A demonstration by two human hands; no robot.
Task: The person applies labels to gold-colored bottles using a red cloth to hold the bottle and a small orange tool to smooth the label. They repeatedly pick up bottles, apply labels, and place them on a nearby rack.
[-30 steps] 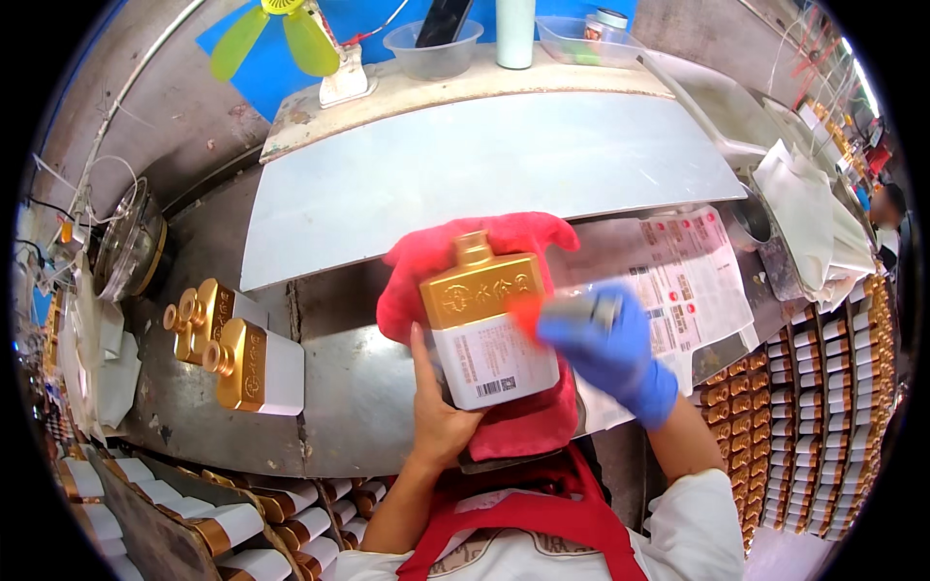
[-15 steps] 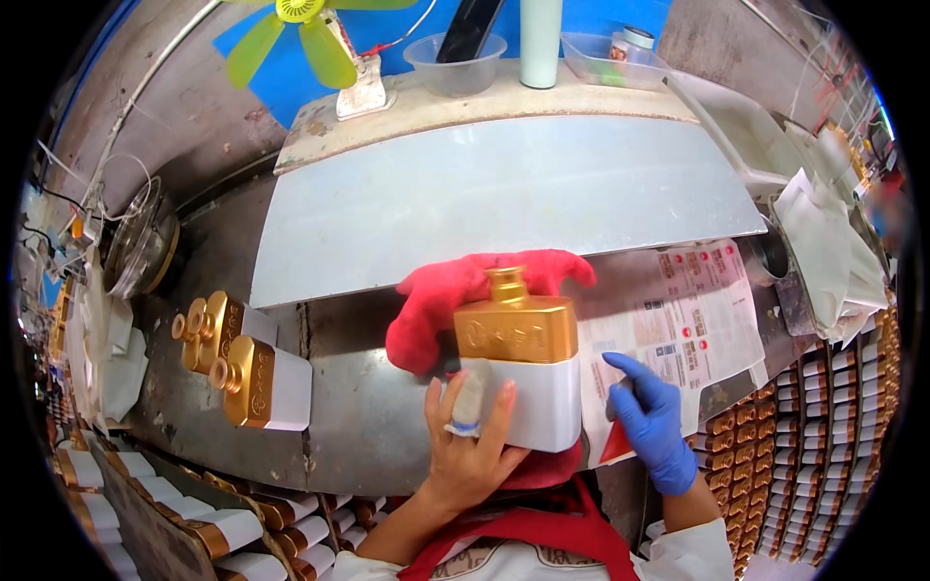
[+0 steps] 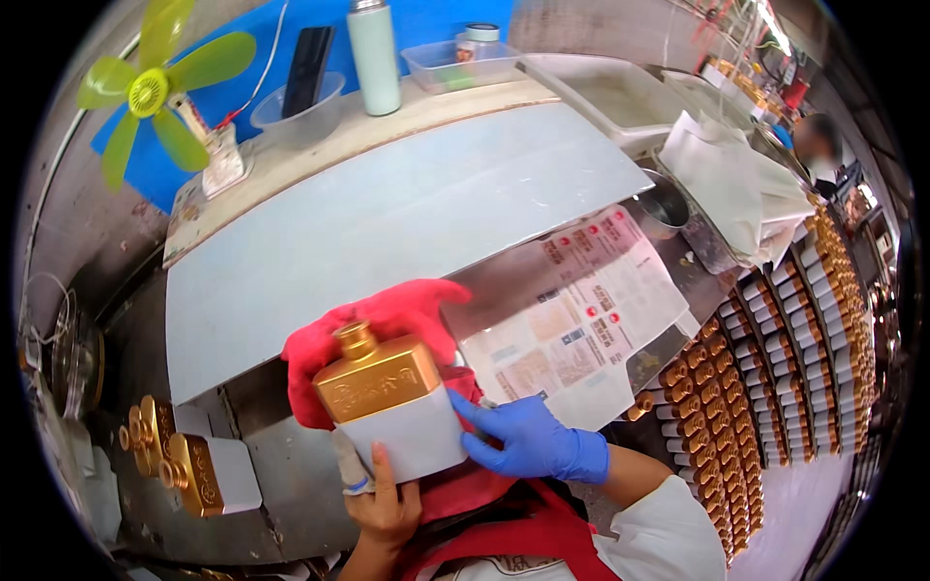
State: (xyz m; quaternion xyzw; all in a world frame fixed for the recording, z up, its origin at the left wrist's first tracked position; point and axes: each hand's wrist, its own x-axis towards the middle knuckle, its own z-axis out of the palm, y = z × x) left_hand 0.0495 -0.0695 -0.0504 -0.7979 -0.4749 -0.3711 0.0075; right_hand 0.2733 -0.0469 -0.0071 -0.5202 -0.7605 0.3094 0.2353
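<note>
A flat bottle (image 3: 392, 407) with a gold top, gold cap and white lower half stands upright over a red cloth (image 3: 387, 324) on the metal bench. My left hand (image 3: 383, 499), bare with a taped finger, grips the bottle from below. My right hand (image 3: 528, 441), in a blue glove, touches the bottle's right edge with its fingertips. Just right of it lies a sheet of printed labels (image 3: 581, 320).
Two more gold-and-white bottles (image 3: 184, 465) stand at the left. Rows of gold-capped bottles (image 3: 775, 387) fill the right side. A white board (image 3: 387, 223) lies behind. On the shelf: a green fan (image 3: 155, 92), a pale flask (image 3: 373, 53), plastic tubs. Another person (image 3: 823, 145) is at far right.
The bottle turned from its labelled face to a plain white face. My right hand dropped the small grey thing it held, moved to the label sheet, then came back to the bottle's right edge.
</note>
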